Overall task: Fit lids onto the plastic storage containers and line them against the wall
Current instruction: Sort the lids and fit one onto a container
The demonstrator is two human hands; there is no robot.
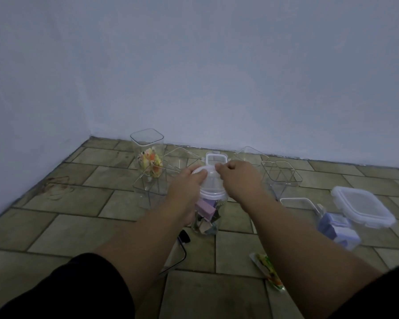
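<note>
Head view: both arms reach forward over a tiled floor (78, 229) toward a pale wall (194, 65).
Left hand: the left hand (186, 183) lies curled over the left side of the round lid (211, 183), fingers pressed on its top edge.
Right hand: the right hand (239, 178) pinches the far right rim of the same lid with its fingertips, the palm arched above it.
Task's thing: the lid sits on top of a clear upright jar (205, 215) holding purple and pink blocks; whether the lid is fully seated cannot be told.
Key relation: the jar stands directly under and between the two hands, its long axis vertical, so the seating move, as I judge it, is a straight push down. Both hands are about equally near.
Wall distance: the jar stands well short of the wall, so it is not yet lined up.
Other containers: a tall square container (147, 153) with yellow and orange contents stands open near the wall at far left; several clear empty ones lie around it, and a rectangular lid (215, 160) lies just beyond the hands.
Right side: a lidded container (359, 210) with lilac contents is blurred.
Near floor: a snack wrapper (268, 270) lies at near right.
Writing: no brand or label is readable.
</note>
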